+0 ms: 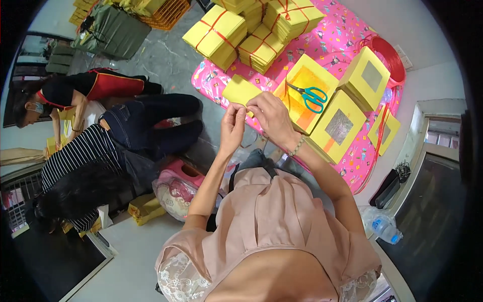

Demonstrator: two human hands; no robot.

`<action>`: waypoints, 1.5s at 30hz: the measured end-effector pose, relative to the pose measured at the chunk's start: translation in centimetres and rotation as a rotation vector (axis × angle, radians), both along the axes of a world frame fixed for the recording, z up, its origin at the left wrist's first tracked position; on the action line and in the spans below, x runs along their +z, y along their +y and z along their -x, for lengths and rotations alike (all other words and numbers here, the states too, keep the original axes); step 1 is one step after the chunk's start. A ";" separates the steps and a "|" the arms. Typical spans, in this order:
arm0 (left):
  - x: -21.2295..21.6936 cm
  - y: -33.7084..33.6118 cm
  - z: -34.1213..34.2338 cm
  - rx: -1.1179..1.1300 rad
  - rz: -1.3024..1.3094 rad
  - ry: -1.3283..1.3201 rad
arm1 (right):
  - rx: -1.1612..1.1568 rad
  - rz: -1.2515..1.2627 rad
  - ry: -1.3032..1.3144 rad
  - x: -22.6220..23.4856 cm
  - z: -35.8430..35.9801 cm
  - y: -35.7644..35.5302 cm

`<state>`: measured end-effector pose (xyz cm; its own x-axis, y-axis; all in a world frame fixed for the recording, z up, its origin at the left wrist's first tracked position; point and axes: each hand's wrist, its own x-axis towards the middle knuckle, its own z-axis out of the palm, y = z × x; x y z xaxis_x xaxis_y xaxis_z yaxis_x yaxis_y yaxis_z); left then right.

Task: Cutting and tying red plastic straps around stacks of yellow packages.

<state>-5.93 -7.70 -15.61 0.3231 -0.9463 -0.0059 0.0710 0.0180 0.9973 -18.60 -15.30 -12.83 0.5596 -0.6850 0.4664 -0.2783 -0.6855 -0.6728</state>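
My left hand (pixel 232 129) and my right hand (pixel 272 119) meet in front of me, thumbs and fingertips pinched close together. A small yellow bit (pixel 250 114) shows at the fingertips; whether it is held or lies behind them is unclear. Just beyond the hands is a yellow paper piece (pixel 240 90) at the edge of a pink patterned cloth (pixel 205 75). To the right, scissors with teal handles (pixel 314 99) lie on a yellow paper stack (pixel 308 75) with an orange patch. Two yellow stacks with silvery squares, a nearer stack (pixel 338 126) and a farther stack (pixel 366 75), sit beside it.
Yellow bundles tied with red strips (pixel 216 31) stand at the back. A red coil (pixel 390 60) rests by the wall, with loose red strips (pixel 376 146) below. Two people bend over at the left, one in a striped top (pixel 80 136). A pink stool (pixel 181 173) stands near my left arm.
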 end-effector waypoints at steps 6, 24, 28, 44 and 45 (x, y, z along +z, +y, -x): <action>4.7 -3.3 0.3 0.176 0.242 0.008 | -0.009 -0.386 -0.429 4.0 -2.3 -1.4; 14.9 -10.7 -2.8 0.058 0.387 -0.017 | 0.120 -0.351 -0.470 9.1 -7.3 -4.7; 16.7 -11.0 -4.3 -0.165 0.404 -0.084 | 0.252 -0.235 -0.528 11.0 -7.3 -6.6; 30.8 5.0 -5.5 0.072 1.047 0.065 | 0.615 -0.057 -0.032 12.8 3.1 -18.1; 31.0 6.8 -5.9 0.105 1.056 0.057 | 0.632 -0.073 0.016 12.4 4.7 -18.4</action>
<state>-0.02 -0.93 15.40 0.4287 -0.4477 0.7847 0.0646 0.8815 0.4677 -23.35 -33.68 -0.44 0.8729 -0.2503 0.4188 0.1540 -0.6732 -0.7233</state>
